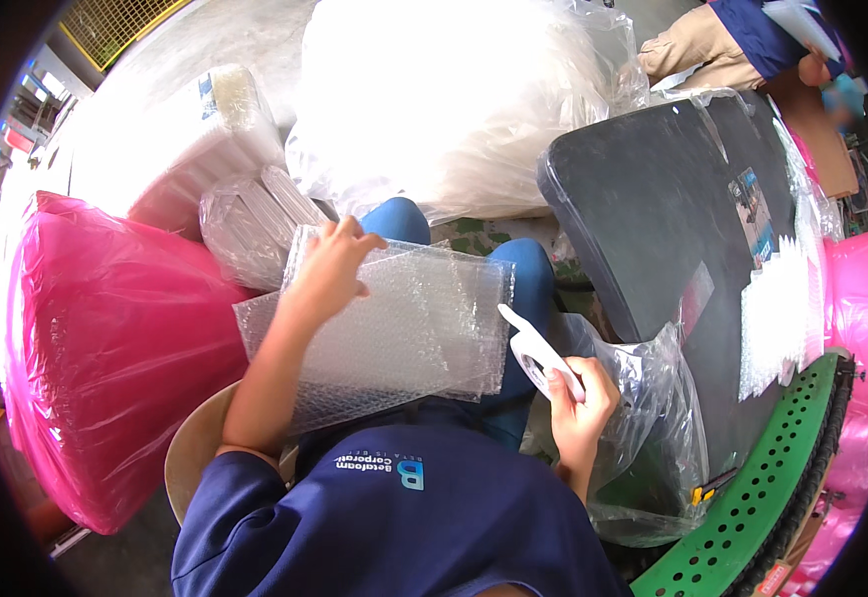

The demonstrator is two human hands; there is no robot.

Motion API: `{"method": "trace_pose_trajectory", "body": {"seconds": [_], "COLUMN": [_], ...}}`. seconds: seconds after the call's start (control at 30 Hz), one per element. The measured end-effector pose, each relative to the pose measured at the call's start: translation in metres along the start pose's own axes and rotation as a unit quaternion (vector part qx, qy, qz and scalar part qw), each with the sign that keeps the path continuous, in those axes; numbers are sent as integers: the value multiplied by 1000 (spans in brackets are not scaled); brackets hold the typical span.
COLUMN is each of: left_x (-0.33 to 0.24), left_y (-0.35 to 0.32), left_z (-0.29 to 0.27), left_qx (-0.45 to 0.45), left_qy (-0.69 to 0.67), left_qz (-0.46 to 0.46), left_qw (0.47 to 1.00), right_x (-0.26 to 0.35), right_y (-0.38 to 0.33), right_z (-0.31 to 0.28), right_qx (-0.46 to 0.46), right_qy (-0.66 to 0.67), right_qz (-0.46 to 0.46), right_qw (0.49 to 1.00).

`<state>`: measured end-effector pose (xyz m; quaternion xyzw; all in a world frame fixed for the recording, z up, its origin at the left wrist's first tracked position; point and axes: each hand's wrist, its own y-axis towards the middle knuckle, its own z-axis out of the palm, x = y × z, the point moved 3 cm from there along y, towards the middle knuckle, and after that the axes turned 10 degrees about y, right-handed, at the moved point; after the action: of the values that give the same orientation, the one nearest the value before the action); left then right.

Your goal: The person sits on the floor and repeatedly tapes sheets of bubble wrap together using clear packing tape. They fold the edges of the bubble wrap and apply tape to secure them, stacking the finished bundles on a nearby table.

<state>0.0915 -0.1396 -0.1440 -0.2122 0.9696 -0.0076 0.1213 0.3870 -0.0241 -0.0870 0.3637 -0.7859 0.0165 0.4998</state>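
Note:
Several clear bubble wrap sheets (pixel 384 318) lie flat in a loose stack across my lap, with their edges overlapping unevenly. My left hand (pixel 332 264) is over the upper left part of the stack, its fingers bent and apart, holding nothing; whether it touches the top sheet I cannot tell. To the right of the stack, my right hand (pixel 581 398) grips a white plastic hand tool (pixel 538 356) with a narrow tip. That tip points up and left toward the sheets' right edge, and the tool's exact kind is unclear.
Pink plastic-wrapped bundles (pixel 115 338) stand at left; a large white plastic bag (pixel 454 109) fills the far middle. On the right are a black table (pixel 653 199), stacked bubble wrap pieces (pixel 777 318), a yellow cutter (pixel 712 488) and a green perforated rack (pixel 752 488). Another person (pixel 712 45) stands far right.

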Motion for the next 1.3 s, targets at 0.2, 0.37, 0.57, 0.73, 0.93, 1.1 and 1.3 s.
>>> {"method": "trace_pose_trajectory", "body": {"seconds": [0.2, 0.37, 0.57, 0.73, 0.93, 1.1, 1.3], "left_x": [-74, -86, -65, -40, -34, -36, -39], "left_y": [13, 17, 22, 48, 62, 66, 69], "left_z": [20, 33, 27, 30, 52, 60, 59], "left_qx": [197, 267, 86, -58, -43, -42, -24], "left_qy": [-442, -597, -518, -385, -287, -262, -227], "left_qz": [-16, -9, 9, 16, 20, 19, -7], "left_qw": [875, 757, 851, 921, 957, 964, 974], "right_x": [8, 12, 12, 12, 0, -5, -10], "right_y": [1, -3, -8, -15, -27, -29, -28], "right_z": [5, 10, 19, 16, 29, 35, 37], "right_qx": [31, 52, 98, 292, 361, 368, 368], "right_qy": [1, -8, 16, -100, -128, -126, -142], "right_qz": [0, 6, 25, 101, 140, 160, 161], "right_qw": [1000, 999, 995, 946, 913, 907, 905]}}
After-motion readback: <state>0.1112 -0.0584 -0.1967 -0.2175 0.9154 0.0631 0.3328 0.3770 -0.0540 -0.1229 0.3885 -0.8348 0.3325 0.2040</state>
